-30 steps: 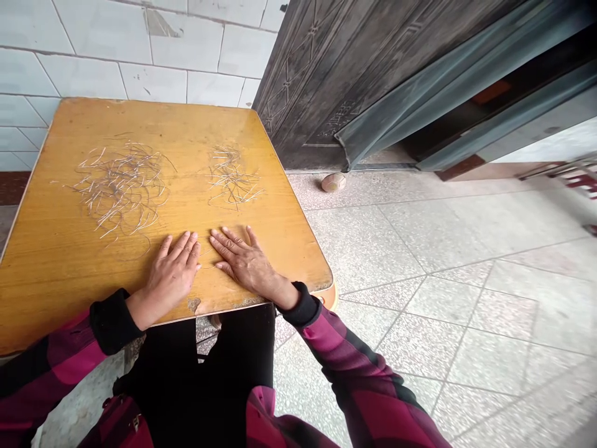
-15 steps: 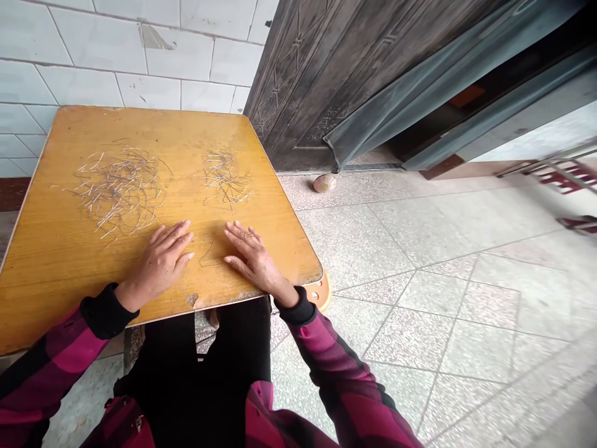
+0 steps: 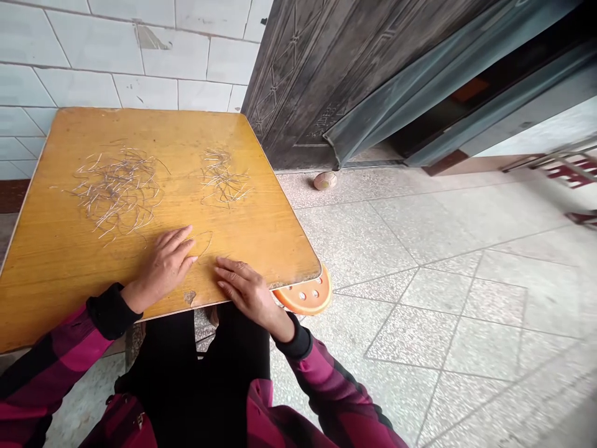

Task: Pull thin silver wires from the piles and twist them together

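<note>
My left hand (image 3: 168, 261) lies on the wooden table (image 3: 261, 230) with its fingers stretched out and its thumb a little apart. Just right of its fingertips a thin bent wire (image 3: 211, 241) rests on the tabletop. My right hand (image 3: 245, 287) is at the table's front edge, palm down, fingers extended and pointing left, holding nothing that I can see. Beyond my left hand a large loose heap of thin wires (image 3: 122, 190) spreads over the table. A smaller heap of wires (image 3: 225, 178) lies to its right.
An orange stool (image 3: 305, 295) with holes in its seat is partly under the table's right corner. A ball (image 3: 325, 180) sits on the tiled floor (image 3: 410, 323) by the dark carved door (image 3: 298, 93). White wall tiles (image 3: 93, 46) stand behind the table.
My right hand has drawn back toward the table's front edge and slightly left. My left hand has shifted slightly right. The bent wire between them lies differently.
</note>
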Demonstrator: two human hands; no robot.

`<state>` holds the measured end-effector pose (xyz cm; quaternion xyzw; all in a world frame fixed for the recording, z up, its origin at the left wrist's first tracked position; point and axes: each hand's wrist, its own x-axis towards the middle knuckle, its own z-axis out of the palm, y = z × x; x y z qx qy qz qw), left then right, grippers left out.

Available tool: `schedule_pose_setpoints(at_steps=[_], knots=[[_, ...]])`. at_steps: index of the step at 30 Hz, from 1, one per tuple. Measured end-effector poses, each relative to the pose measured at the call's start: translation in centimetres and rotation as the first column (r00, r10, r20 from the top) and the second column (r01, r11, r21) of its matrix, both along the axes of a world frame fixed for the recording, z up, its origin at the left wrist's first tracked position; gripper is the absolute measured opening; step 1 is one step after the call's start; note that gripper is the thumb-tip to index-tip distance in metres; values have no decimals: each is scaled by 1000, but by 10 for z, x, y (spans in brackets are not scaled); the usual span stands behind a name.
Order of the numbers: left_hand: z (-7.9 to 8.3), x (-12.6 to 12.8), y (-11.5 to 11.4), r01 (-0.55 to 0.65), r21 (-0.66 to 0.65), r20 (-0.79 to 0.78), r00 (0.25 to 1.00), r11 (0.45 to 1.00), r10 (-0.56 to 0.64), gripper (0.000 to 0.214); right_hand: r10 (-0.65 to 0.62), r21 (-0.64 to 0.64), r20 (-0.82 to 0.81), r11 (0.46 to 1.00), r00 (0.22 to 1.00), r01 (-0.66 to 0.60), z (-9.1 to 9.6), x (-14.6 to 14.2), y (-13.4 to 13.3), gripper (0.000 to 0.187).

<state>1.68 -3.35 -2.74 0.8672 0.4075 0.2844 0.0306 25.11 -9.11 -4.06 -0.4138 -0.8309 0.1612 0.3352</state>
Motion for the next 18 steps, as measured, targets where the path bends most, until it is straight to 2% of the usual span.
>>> schedule_pose_setpoints(at_steps=[3,6,11,14,18], knots=[[5,1,-2,-74,-20,22,997,997,74,7,-51,31,28,998,998,50,6,1,10,26],[5,8,-6,-84,-57,-8,996,995,84,14,-95,14,68,995,993,95,13,3,27,23],[1,25,-9,-150,-86,-87,986,985,143,18,-87,-62,-2,994,996,86,16,4,55,23],[0,29,-6,-155,-79,-93,985,985,148,19,-134,-142,11,981,991,134,15,4,76,28],[1,27,-1,-89,-20,-67,994,996,88,19,-184,-291,57,937,981,192,19,-2,106,29]])
